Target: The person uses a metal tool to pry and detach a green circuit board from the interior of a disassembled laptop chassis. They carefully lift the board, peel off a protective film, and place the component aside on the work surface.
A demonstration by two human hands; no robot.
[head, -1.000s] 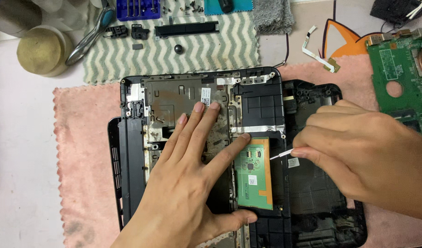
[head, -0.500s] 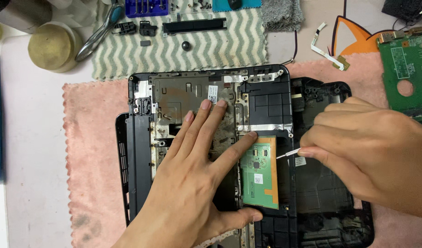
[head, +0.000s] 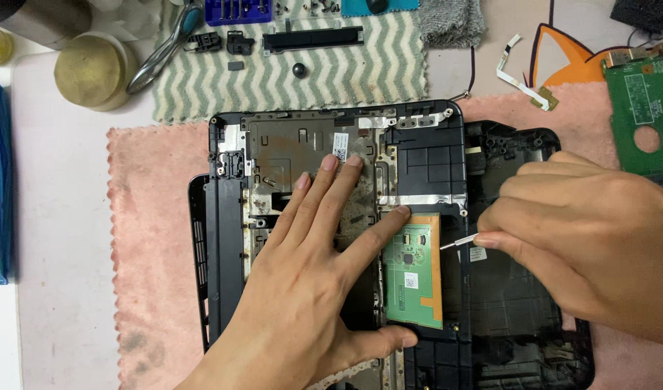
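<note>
1. Head view: the left hand [head: 302, 289] lies flat and open, fingers spread, on the black plastic laptop shell with a grey metal plate [head: 302, 144]; it grips nothing. The index fingertip touches the top edge of the green touchpad circuit board with orange border [head: 412, 271].
2. The right hand [head: 584, 242] is closed around a thin silver tool [head: 458, 242]; its tip is at the right edge of this board.
3. The shell rests on a pink towel [head: 154, 238], in the middle of the table.
4. A green-and-white zigzag cloth [head: 346, 72] with small black parts lies at the far edge, and a green motherboard [head: 645, 119] at the right edge.
</note>
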